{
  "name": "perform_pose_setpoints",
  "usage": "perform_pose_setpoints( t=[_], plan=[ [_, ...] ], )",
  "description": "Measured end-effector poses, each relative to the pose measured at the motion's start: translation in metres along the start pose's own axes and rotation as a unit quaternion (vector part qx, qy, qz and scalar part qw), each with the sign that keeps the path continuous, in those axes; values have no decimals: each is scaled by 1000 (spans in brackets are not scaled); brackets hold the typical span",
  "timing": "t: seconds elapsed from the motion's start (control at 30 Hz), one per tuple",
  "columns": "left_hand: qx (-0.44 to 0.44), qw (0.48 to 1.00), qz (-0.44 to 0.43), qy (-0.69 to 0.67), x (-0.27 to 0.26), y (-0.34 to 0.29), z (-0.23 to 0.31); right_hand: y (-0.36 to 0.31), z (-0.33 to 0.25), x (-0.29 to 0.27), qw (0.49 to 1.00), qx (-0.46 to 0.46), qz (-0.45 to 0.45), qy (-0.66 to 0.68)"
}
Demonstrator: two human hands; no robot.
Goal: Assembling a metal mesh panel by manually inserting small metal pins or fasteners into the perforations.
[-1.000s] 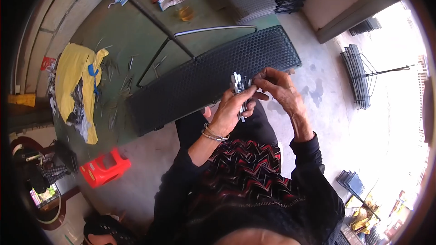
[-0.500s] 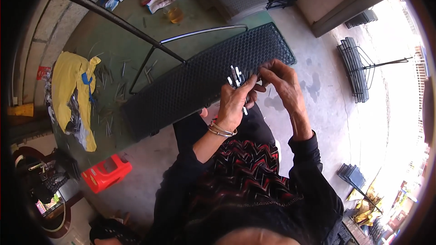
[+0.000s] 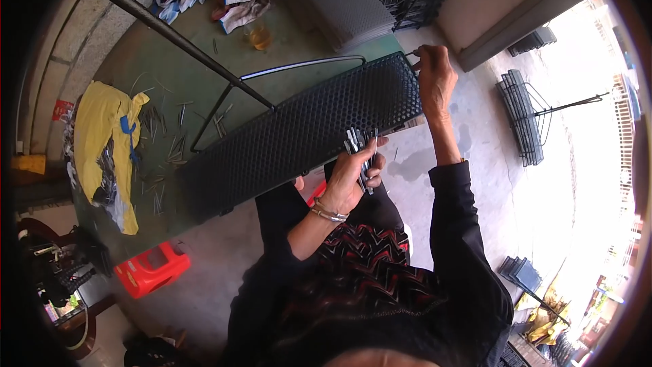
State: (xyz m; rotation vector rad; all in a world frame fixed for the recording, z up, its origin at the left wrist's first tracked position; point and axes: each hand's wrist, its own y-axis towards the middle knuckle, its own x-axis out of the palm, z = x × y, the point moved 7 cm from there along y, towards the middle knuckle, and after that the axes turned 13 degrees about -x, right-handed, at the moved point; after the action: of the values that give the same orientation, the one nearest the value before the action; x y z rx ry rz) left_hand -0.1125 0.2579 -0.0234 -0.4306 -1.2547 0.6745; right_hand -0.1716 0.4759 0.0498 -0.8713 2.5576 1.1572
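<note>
A bundle of short silvery metal pins (image 3: 360, 141) is clasped in my left hand (image 3: 346, 180), just off the near edge of a long black perforated metal panel (image 3: 299, 122). My right hand (image 3: 436, 80) is at the panel's far right corner, fingers pinched on one thin metal pin (image 3: 411, 53) that pokes out to the left. Whether that pin touches the panel I cannot tell. A bent metal rod frame and a long black pole (image 3: 183, 41) join the panel's far side. The panel lies slantwise on a green tabletop (image 3: 153, 61).
Loose pins (image 3: 178, 146) lie scattered on the tabletop by a yellow bag (image 3: 102, 143). Behind are gloves (image 3: 244, 0), a cup of amber liquid (image 3: 259, 37) and stacked grey panels (image 3: 333, 7). A red plastic stool (image 3: 153, 268) stands lower left; finished-looking racks (image 3: 521, 119) stand right.
My right hand has left my left hand and reached out to the panel's far right corner with a pin. My left hand has come slightly nearer, keeping the bundle.
</note>
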Motion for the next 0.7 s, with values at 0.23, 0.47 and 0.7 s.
perform_pose_setpoints(
  t=[0.23, 0.47, 0.7],
  plan=[
    [29, 999, -6, 17, 7, -5, 7, 1, 10, 18, 997, -50, -49, -35],
    [50, 999, -5, 4, 4, -4, 9, 5, 4, 16, 990, -98, -54, -85],
    [59, 998, 15, 3, 0, -8, 10, 1, 4, 20, 991, -82, -72, -77]
  ],
)
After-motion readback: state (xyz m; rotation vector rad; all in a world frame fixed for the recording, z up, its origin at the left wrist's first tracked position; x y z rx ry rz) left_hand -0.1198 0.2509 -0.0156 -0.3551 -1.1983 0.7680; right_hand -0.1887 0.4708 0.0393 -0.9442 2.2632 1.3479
